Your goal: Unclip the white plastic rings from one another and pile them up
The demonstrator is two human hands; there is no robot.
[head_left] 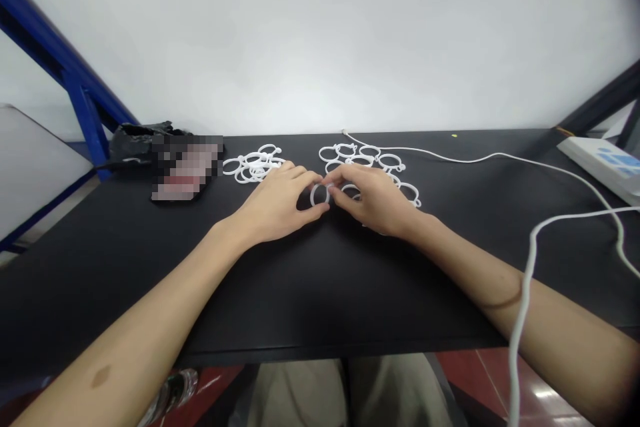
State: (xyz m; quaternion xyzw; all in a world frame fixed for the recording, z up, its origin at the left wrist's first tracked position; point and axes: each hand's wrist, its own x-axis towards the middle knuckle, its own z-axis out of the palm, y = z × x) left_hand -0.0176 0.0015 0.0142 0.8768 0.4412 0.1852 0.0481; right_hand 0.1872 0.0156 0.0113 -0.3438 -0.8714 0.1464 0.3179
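Observation:
Between my two hands, just above the black table, is a small white ring (320, 196). My left hand (283, 200) has its thumb and index finger pinched on the ring's left and lower side. My right hand (373, 197) pinches the same ring from the right with thumb and fingertips. Behind my left hand lies a tangled pile of white rings (250, 167), each with a small knob on its rim. More white rings (363, 160) are spread behind and beneath my right hand, which partly hides them.
At the left, a phone-like object (185, 170), blurred out, lies by a crumpled black bag (137, 143). A white cable (465, 159) crosses the table's back right, and another strand hangs over my right forearm. A white box (603, 163) stands far right. Blue frame bars (83, 100) rise at left.

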